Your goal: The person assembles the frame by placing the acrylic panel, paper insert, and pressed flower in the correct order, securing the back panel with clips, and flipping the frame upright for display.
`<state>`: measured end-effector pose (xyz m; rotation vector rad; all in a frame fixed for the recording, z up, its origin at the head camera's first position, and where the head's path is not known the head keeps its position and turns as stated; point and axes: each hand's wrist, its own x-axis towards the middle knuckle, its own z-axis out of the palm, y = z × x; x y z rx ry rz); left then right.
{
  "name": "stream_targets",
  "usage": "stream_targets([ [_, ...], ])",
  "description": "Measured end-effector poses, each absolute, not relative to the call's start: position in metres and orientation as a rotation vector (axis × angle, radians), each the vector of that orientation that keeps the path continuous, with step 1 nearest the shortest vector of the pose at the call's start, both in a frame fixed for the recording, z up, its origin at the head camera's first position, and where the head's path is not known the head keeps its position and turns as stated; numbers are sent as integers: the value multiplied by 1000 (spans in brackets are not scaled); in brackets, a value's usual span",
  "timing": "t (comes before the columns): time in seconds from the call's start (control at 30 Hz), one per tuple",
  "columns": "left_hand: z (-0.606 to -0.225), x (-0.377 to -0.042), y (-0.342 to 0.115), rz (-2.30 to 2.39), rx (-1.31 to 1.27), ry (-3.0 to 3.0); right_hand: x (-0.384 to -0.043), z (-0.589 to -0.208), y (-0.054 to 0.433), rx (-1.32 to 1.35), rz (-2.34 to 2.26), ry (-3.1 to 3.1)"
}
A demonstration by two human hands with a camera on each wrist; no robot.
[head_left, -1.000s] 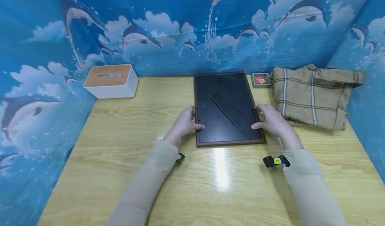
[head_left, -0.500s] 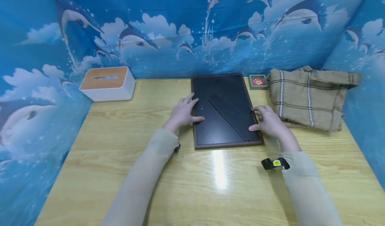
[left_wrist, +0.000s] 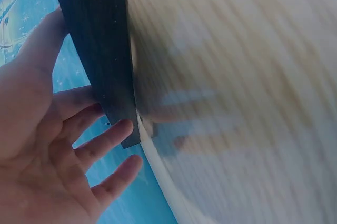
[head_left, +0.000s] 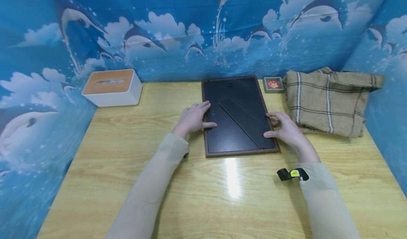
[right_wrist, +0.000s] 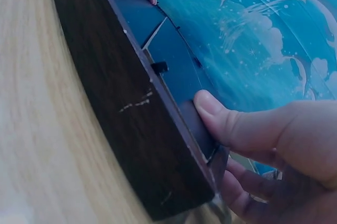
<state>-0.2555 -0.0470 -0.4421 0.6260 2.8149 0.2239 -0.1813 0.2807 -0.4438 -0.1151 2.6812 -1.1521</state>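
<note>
A picture frame [head_left: 219,136] lies face down on the table, its black back and slanting stand leg [head_left: 243,122] showing. At its left edge is my left hand [head_left: 192,119], thumb over the back and fingers spread along the rim. The left wrist view shows those fingers [left_wrist: 108,142] fairly straight against the frame's dark side [left_wrist: 100,50]. My right hand [head_left: 287,131] pinches the right edge near the lower corner. In the right wrist view its thumb [right_wrist: 210,105] presses the back, with the other fingers curled at the side, partly hidden. The frame's front is out of sight.
A white tissue box with a wooden lid [head_left: 112,87] stands at the back left. Right of the frame sit a small green square with a red centre [head_left: 273,85] and a folded plaid cloth [head_left: 330,105]. A dolphin-print curtain [head_left: 178,37] borders the table.
My left hand has slid farther up the frame's left edge and its fingers have spread. The right hand keeps its hold, and the frame stays about where it was.
</note>
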Motion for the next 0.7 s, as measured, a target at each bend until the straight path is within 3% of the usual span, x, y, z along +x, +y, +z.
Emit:
stream_targets([
  [0.7,-442,-255,-46,288,610,2808,-182,-427,271,-392,-710,2803],
])
